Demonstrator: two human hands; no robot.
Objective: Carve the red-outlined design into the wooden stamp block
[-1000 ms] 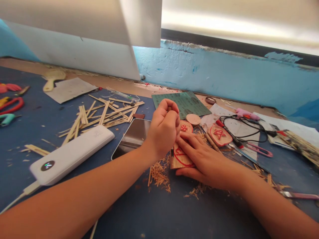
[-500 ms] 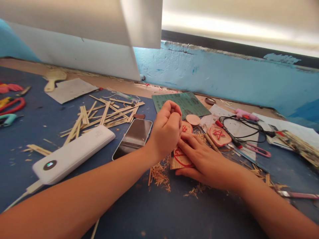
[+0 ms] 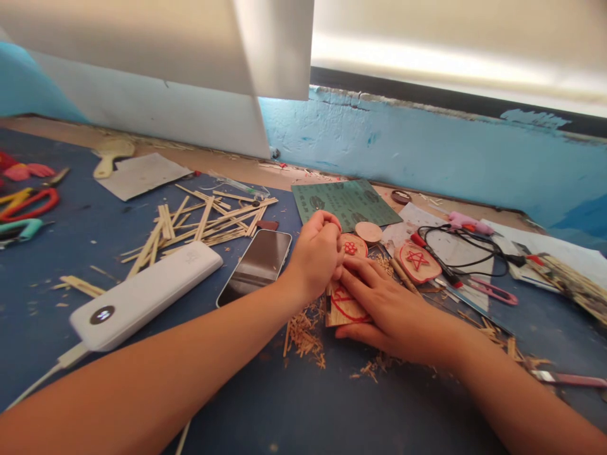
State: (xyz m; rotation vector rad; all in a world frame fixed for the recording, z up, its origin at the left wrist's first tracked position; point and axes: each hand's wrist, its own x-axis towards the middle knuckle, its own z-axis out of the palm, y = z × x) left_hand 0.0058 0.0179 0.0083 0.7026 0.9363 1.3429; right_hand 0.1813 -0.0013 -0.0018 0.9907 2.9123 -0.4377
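Note:
My left hand is closed in a fist over the left edge of a small wooden board with red curved lines on it. Whatever the fist grips is hidden by its fingers. Pressed flat on the board's right side, my right hand has its fingers stretched out, their tips beside the fist. Just beyond lies a wooden piece with a red flower. A plain wooden disc rests behind it, and a wooden piece with a red star is to the right. Curled wood shavings lie near the board.
Left of my hands are a phone, a white power bank with a cable, and a heap of thin wooden sticks. Green sandpaper lies behind. At right are a black cable, a pink glue gun and a pink-handled knife.
My left fist has dipped lower toward the board, uncovering more of the red flower. My right hand stays on the board. The whole view has shifted slightly.

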